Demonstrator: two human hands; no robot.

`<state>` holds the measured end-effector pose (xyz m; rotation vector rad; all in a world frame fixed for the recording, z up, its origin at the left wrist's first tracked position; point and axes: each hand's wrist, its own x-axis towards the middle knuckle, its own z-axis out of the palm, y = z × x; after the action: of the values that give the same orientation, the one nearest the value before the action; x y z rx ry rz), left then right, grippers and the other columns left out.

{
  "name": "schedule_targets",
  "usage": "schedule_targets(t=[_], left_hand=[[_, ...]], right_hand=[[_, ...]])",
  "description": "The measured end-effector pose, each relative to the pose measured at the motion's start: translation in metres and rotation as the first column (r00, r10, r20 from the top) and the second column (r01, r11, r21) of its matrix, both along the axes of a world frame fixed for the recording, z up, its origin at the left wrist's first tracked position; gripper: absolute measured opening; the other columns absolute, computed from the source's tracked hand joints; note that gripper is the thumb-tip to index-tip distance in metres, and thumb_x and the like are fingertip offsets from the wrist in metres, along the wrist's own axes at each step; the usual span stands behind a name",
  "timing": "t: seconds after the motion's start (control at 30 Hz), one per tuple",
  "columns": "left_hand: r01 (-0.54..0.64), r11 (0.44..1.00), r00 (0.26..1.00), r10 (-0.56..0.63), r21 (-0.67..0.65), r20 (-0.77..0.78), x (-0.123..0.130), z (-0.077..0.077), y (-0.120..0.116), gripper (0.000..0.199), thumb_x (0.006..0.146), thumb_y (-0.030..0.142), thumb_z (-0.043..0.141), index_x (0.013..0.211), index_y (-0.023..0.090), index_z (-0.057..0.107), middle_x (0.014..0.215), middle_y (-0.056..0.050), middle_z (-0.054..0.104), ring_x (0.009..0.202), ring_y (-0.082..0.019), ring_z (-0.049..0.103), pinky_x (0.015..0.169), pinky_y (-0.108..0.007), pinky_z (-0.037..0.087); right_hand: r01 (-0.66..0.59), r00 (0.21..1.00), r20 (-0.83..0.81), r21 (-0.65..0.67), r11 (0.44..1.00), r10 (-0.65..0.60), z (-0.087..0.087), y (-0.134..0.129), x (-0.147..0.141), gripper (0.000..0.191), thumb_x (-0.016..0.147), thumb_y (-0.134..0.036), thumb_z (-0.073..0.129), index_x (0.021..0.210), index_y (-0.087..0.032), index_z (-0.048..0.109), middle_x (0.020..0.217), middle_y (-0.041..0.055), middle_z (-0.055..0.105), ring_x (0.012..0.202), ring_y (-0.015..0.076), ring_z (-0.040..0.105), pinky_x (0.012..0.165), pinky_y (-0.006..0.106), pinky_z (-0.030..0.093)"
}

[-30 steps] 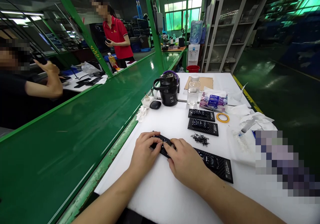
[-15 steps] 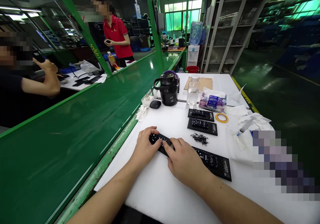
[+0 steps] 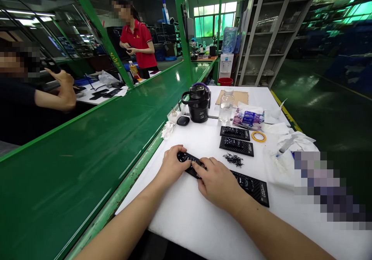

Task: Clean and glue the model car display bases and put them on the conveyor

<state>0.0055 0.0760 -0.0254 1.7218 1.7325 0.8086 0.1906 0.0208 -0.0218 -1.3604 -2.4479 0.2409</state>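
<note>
My left hand [image 3: 174, 165] curls around the far left end of a black glossy strip-shaped piece [image 3: 190, 160], its thumb on top. My right hand [image 3: 216, 180] has its thumb and index finger at the middle of the same piece, close to the left thumb. To the right, a black carbon-patterned plate [image 3: 257, 190] with a raised glossy part and pale script lettering lies flat. My right hand hides whether this plate and the piece are joined. Beyond it sits a small heap of black bits [image 3: 234, 159].
Two similar black plates [image 3: 236, 145] [image 3: 235, 132] lie farther back, beside a yellow tape roll [image 3: 258, 136]. Behind stand a black jug [image 3: 199, 107] and a clear bottle [image 3: 226, 107]. A syringe [image 3: 286, 147] rests on tissues at right. A green conveyor [image 3: 116, 147] borders the left; two people are beyond.
The view has shifted slightly. Both hands keep hold of the black piece, with the fingers moved only a little. The person in red has brought their hands closer together.
</note>
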Motion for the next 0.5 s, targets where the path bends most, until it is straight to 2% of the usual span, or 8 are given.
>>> schedule_targets(t=[0.33,0.5], left_hand=[[-0.003,1.000,0.999,0.004,-0.024,0.040,-0.0029,0.0000,0.0011,0.041,0.065,0.026,0.068,0.105,0.022,0.062,0.123,-0.008,0.061,0.124,-0.030,0.049,0.104,-0.046,0.039],[0.007,1.000,0.999,-0.006,-0.022,0.037,-0.0007,0.0000,0.0008,0.039,0.069,0.028,0.064,0.108,0.022,0.061,0.124,-0.008,0.060,0.124,-0.030,0.049,0.106,-0.046,0.038]], right_hand=[[0.008,1.000,0.001,0.001,1.000,-0.008,-0.0017,0.0003,-0.0029,0.049,0.087,-0.019,0.052,0.136,-0.018,0.056,0.120,0.0131,0.060,0.105,0.0270,0.053,0.093,0.041,0.047],[0.018,1.000,0.021,0.011,1.000,-0.018,-0.0019,0.0000,-0.0047,0.050,0.085,-0.017,0.052,0.135,-0.018,0.056,0.120,0.0131,0.060,0.104,0.0276,0.053,0.091,0.041,0.048]])
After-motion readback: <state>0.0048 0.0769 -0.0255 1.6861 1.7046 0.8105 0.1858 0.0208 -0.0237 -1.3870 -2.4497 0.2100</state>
